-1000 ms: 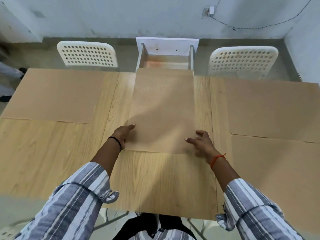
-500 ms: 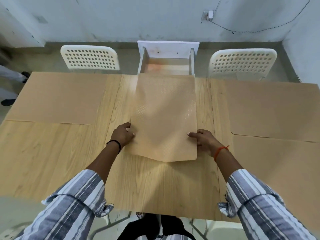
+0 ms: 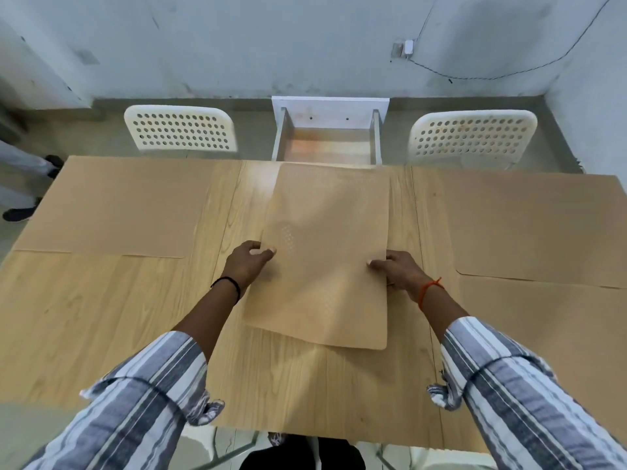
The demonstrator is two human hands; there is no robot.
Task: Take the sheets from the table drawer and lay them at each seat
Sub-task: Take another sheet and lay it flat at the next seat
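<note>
A tan dotted sheet (image 3: 325, 232) is held over the middle of the wooden table (image 3: 84, 327), its near edge lifted off the wood. My left hand (image 3: 246, 264) pinches its left edge and my right hand (image 3: 400, 269) pinches its right edge. Beyond the table's far side the white drawer (image 3: 329, 130) stands pulled out, with nothing visible inside. One tan sheet (image 3: 115, 208) lies flat at the far left seat. Two more lie on the right: a sheet (image 3: 529, 225) at the far right seat and a sheet (image 3: 543, 334) nearer to me.
Two white perforated chairs stand behind the table, the left chair (image 3: 179, 130) and the right chair (image 3: 471, 137), on either side of the drawer. A person's legs and shoes (image 3: 20, 184) show at the far left on the floor. A wall runs behind.
The sheet lay flat with my hands at its near corners; both hands have since pinched its sides, lifted its near edge and drawn it toward me.
</note>
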